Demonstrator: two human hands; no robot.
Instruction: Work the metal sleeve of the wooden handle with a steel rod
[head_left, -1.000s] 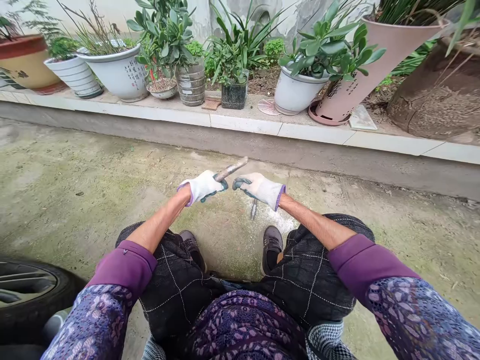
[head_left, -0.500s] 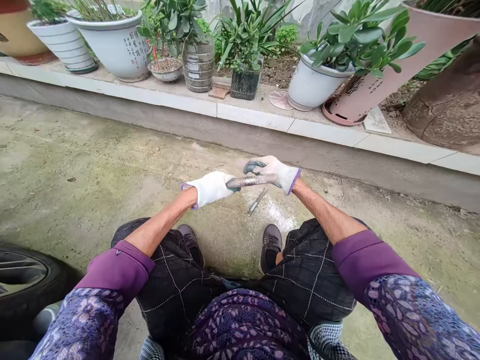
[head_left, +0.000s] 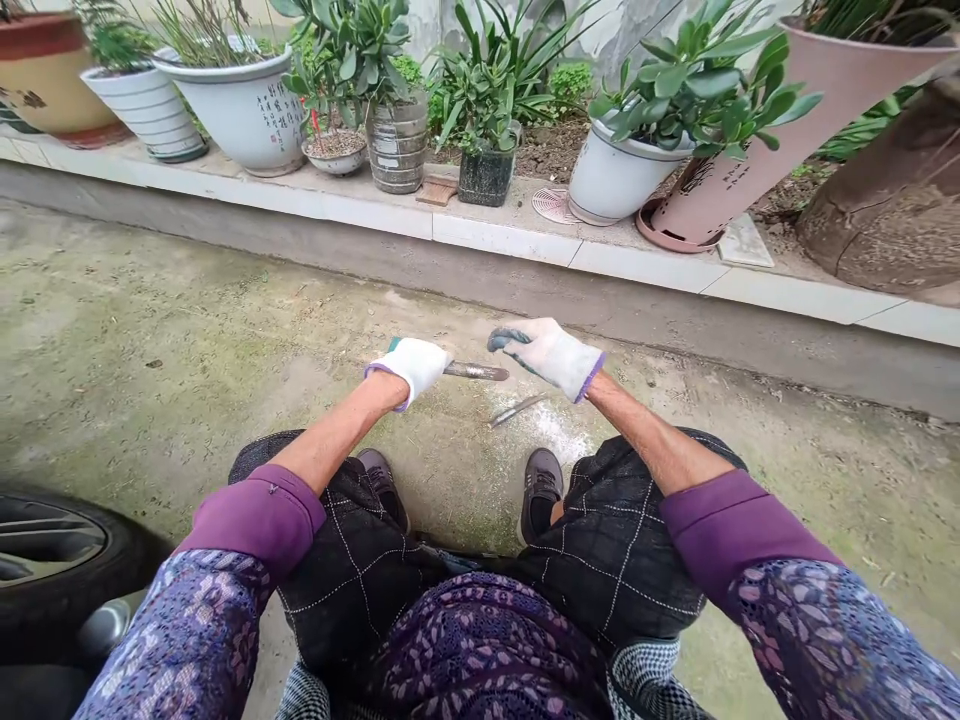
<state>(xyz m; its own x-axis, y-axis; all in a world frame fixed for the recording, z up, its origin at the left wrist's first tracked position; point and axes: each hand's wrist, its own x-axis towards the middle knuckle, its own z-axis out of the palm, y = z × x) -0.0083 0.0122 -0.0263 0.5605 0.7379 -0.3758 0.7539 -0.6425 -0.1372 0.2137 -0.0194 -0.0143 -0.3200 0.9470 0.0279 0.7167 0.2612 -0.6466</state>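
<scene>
I sit with both arms stretched out over my knees, both hands in white gloves with dark green palms. My left hand [head_left: 414, 364] is closed round one end of a dull metal rod [head_left: 475, 372], which points to the right, roughly level. My right hand [head_left: 547, 354] hovers just right of the rod's free end, a small gap apart from it, fingers loosely curled with nothing in them. On the concrete below, between my hands, lies a second small metal tool [head_left: 516, 409] beside a pale dusty patch.
A raised tiled ledge [head_left: 495, 240] runs across ahead, lined with potted plants: a large white pot [head_left: 244, 110], a white pot with succulent [head_left: 619, 175], a tilted pink pot [head_left: 750, 130]. A car tyre [head_left: 52, 570] is at my lower left. My shoes [head_left: 541, 482] rest on mossy concrete.
My right hand has let go of the rod and drawn slightly right. The rod, tilted upward a second ago, now lies level in my left hand. The view shifted a little.
</scene>
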